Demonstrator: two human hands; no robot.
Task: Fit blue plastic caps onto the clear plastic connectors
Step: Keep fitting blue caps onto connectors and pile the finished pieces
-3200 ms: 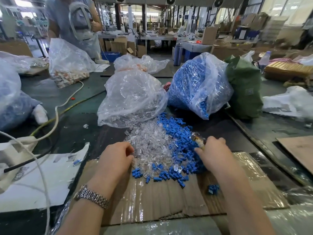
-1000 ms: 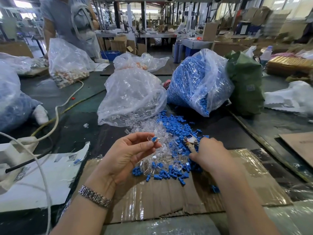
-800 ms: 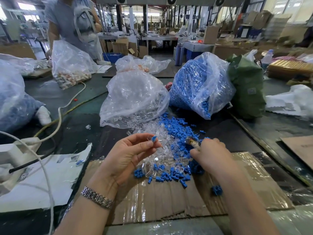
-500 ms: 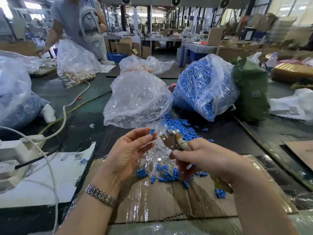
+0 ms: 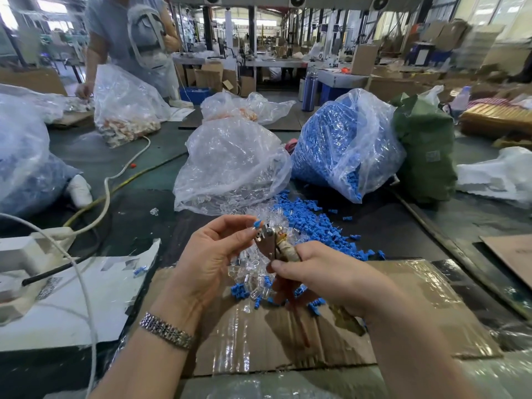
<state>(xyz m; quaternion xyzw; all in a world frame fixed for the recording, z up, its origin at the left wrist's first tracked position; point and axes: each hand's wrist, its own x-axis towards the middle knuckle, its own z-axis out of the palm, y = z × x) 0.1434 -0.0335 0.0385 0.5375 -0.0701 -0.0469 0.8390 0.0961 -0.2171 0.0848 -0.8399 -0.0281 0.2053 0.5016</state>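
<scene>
- Small blue plastic cap (image 5: 257,224) sits pinched at the left hand (image 5: 214,254) fingertips, touching the metal pliers' tip (image 5: 266,231).
- Right hand (image 5: 319,276) grips the pliers' handles.

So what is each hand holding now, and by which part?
The left hand pinches a connector with a blue cap at its fingertips. The right hand grips pliers by the handles.
</scene>
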